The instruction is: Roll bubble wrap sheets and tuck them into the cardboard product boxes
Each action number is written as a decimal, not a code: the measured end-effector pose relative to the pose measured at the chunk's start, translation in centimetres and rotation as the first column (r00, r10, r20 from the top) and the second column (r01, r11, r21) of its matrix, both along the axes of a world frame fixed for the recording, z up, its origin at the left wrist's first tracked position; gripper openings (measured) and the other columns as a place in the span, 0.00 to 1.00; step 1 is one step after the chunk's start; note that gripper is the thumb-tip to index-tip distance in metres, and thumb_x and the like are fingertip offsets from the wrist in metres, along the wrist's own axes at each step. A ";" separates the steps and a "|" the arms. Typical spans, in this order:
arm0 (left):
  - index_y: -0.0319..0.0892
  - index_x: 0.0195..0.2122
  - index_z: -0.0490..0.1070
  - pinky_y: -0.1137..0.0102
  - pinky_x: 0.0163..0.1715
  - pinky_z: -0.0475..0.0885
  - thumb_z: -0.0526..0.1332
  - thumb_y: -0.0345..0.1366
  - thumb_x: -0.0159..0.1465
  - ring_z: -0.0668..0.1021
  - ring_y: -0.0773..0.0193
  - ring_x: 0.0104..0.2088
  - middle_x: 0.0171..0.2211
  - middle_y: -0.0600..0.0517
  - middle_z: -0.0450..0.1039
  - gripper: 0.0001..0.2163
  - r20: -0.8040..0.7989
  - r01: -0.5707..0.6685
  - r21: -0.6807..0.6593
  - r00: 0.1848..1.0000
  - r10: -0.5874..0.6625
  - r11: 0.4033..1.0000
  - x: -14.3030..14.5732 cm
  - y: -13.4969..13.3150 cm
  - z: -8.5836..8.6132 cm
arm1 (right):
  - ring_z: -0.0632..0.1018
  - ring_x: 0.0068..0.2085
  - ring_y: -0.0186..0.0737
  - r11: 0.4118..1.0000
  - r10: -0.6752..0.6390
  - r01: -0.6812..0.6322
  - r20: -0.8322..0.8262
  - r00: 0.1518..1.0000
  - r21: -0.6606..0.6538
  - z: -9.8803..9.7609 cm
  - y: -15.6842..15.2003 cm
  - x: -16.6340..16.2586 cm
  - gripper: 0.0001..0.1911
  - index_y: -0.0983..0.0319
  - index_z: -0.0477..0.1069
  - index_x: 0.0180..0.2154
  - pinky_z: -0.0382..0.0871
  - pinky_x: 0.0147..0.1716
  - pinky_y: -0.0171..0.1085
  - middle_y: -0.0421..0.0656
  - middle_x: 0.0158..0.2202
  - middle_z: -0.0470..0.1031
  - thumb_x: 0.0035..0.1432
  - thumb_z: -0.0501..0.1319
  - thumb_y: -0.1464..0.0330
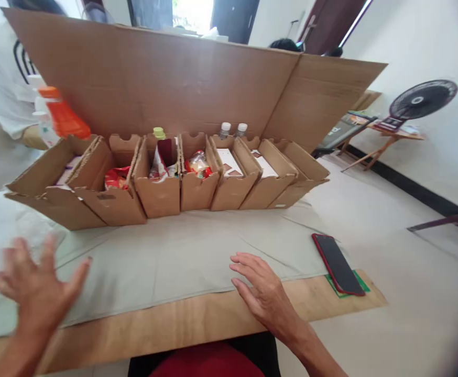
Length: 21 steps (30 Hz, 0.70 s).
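Observation:
My left hand (36,285) hovers blurred over the left side of the pale cloth (166,256), fingers spread and holding nothing. My right hand (261,290) lies flat and open at the cloth's front edge, empty. Behind the cloth stands a row of several open cardboard boxes (162,196) with snack packets (116,178), white cards (229,161) and bottles inside. An orange-capped bottle (62,116) is in the air above the leftmost box, blurred. What holds it is hidden.
A tall cardboard sheet (174,78) walls off the table's far side. A red-cased phone (337,263) lies on a green card at the right of the wooden table (174,319). A person in white (1,78) stands far left. A fan (423,99) stands far right.

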State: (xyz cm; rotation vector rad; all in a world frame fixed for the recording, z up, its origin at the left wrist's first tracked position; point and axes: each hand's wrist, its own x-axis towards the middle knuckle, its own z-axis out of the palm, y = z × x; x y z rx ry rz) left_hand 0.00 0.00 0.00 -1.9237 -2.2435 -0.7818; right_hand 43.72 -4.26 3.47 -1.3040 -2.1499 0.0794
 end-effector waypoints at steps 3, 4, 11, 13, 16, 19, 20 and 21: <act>0.69 0.72 0.26 0.26 0.63 0.50 0.55 0.47 0.69 0.46 0.27 0.73 0.77 0.58 0.20 0.40 0.010 0.134 -0.021 0.991 -0.134 0.991 9.6 -2.6 -3.2 | 0.80 0.53 0.48 0.999 -0.034 0.033 0.041 0.999 0.030 1.3 1.0 4.7 0.12 0.56 0.76 0.47 0.77 0.52 0.52 0.46 0.50 0.81 0.65 0.58 0.72; 0.63 0.74 0.28 0.28 0.63 0.51 0.54 0.45 0.70 0.47 0.29 0.73 0.77 0.49 0.26 0.39 0.017 0.159 -0.045 0.987 -0.159 0.986 12.1 -2.9 -4.1 | 0.80 0.54 0.48 0.997 -0.057 0.054 0.065 0.996 0.054 2.1 1.7 6.6 0.12 0.56 0.76 0.47 0.76 0.53 0.52 0.46 0.51 0.81 0.66 0.58 0.71; 0.45 0.70 0.60 0.37 0.66 0.53 0.56 0.47 0.68 0.55 0.36 0.73 0.72 0.36 0.54 0.30 -0.022 0.448 -0.170 0.889 -0.458 0.878 19.5 -0.9 -5.9 | 0.71 0.61 0.63 0.858 -0.507 0.457 0.244 0.827 0.234 8.0 12.5 19.7 0.21 0.62 0.72 0.56 0.67 0.54 0.61 0.54 0.59 0.75 0.61 0.61 0.69; 0.43 0.68 0.65 0.37 0.67 0.54 0.57 0.47 0.67 0.56 0.35 0.72 0.71 0.35 0.56 0.29 -0.048 0.503 -0.235 0.848 -0.527 0.832 20.6 -0.4 -6.0 | 0.71 0.60 0.64 0.868 -0.497 0.460 0.349 0.795 0.189 8.4 15.8 21.5 0.18 0.62 0.75 0.51 0.66 0.52 0.61 0.54 0.57 0.76 0.58 0.62 0.70; 0.44 0.66 0.67 0.37 0.66 0.54 0.58 0.47 0.67 0.59 0.36 0.71 0.71 0.36 0.57 0.28 -0.084 0.521 -0.313 0.817 -0.570 0.794 21.8 -0.3 -6.4 | 0.74 0.55 0.61 0.901 -0.422 0.419 0.458 0.782 0.115 8.2 18.4 22.6 0.06 0.60 0.77 0.31 0.64 0.52 0.61 0.49 0.41 0.81 0.58 0.61 0.72; 0.48 0.66 0.68 0.37 0.67 0.53 0.56 0.48 0.68 0.59 0.39 0.72 0.71 0.39 0.57 0.26 -0.104 0.523 -0.317 0.810 -0.577 0.791 22.1 -0.6 -6.7 | 0.77 0.46 0.56 0.916 -0.376 0.393 0.505 0.777 0.077 8.3 17.9 23.1 0.13 0.59 0.71 0.22 0.63 0.51 0.60 0.46 0.29 0.78 0.59 0.61 0.71; 0.48 0.66 0.68 0.38 0.67 0.53 0.56 0.48 0.69 0.59 0.40 0.72 0.71 0.40 0.57 0.26 -0.101 0.532 -0.309 0.806 -0.583 0.789 22.0 -0.7 -6.7 | 0.78 0.43 0.54 0.924 -0.350 0.378 0.525 0.776 0.057 8.5 17.2 23.2 0.14 0.59 0.71 0.22 0.63 0.50 0.59 0.46 0.28 0.77 0.60 0.61 0.69; 0.48 0.66 0.67 0.38 0.68 0.53 0.55 0.48 0.70 0.59 0.40 0.72 0.71 0.40 0.58 0.25 -0.097 0.540 -0.300 0.803 -0.588 0.786 21.9 -0.8 -6.7 | 0.78 0.39 0.51 0.932 -0.318 0.362 0.545 0.776 0.029 8.8 16.4 23.3 0.15 0.59 0.72 0.22 0.64 0.48 0.57 0.46 0.27 0.77 0.61 0.60 0.67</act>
